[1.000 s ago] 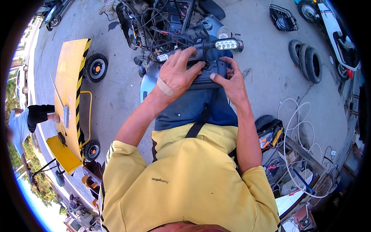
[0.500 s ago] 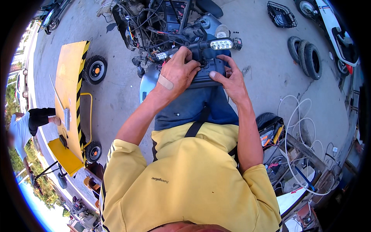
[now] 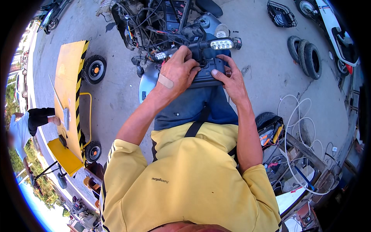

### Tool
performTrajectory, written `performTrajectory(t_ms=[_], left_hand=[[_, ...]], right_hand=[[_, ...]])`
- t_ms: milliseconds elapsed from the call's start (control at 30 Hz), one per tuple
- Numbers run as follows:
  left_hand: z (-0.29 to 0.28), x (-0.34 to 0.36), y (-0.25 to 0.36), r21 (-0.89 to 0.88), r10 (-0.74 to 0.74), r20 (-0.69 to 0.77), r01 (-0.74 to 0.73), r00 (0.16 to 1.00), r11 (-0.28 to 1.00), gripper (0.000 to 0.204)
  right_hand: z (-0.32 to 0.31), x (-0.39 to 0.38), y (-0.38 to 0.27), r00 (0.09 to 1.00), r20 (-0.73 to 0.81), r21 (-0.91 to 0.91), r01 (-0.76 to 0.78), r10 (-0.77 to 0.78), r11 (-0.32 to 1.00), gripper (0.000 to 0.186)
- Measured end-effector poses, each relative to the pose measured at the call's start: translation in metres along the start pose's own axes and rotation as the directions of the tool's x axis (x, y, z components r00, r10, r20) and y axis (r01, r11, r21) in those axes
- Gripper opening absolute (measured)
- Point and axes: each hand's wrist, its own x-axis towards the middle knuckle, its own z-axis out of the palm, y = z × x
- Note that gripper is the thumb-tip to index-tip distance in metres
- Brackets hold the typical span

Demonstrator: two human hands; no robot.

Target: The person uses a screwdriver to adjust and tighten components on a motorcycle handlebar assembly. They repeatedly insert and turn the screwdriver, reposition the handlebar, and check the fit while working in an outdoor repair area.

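My left hand [image 3: 176, 72], with a plaster on its back, has its fingers curled at the upper left of a black plastic housing [image 3: 206, 79]; whatever those fingertips hold is hidden. My right hand [image 3: 232, 77] grips the housing's right end, thumb on the front face and fingers round the edge. Just above are a lamp bar [image 3: 221, 44] with white LEDs and a smaller lamp [image 3: 160, 55] among cables, on a partly stripped vehicle [image 3: 174, 19] with exposed wiring and a blue-grey panel [image 3: 147, 85].
A yellow cart [image 3: 69, 69] with striped edge and wheels stands left, a person [image 3: 21, 129] beside it. Tyres [image 3: 313, 62], a black basket [image 3: 281, 15] and a white scooter [image 3: 330, 34] are right. Looped hose [image 3: 288, 141] and clutter lie lower right.
My left fingers have curled in more tightly and shifted slightly on the housing since a second ago. My right hand keeps its grip. The whole view has moved slightly.
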Motion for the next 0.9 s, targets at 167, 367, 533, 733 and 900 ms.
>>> performTrajectory(t_ms=[167,367,533,733,900], left_hand=[[0.008,-0.005,-0.002,-0.019,-0.017,-0.053,0.016,0.998,1.000,0.017],[0.009,-0.004,-0.001,-0.006,0.010,-0.070,-0.010,0.998,1.000,0.017],[0.003,-0.007,-0.002,-0.028,0.025,-0.043,-0.026,0.999,0.999,0.018],[-0.013,-0.020,-0.024,-0.157,0.008,-0.057,-0.017,0.998,0.987,0.034],[-0.018,-0.018,-0.035,-0.115,-0.078,-0.116,0.065,0.990,0.991,0.049]], right_hand=[[0.002,0.000,-0.001,1.000,0.013,-0.002,0.025,-0.025,1.000,0.066],[0.008,0.003,0.002,0.997,-0.033,-0.019,0.071,-0.072,0.997,0.067],[0.011,0.006,0.001,0.993,-0.085,-0.115,0.077,-0.087,0.990,0.068],[0.013,0.006,0.002,0.991,-0.114,-0.128,0.053,-0.068,0.990,0.070],[0.016,0.003,-0.006,0.993,-0.113,-0.115,0.019,-0.032,0.993,0.070]])
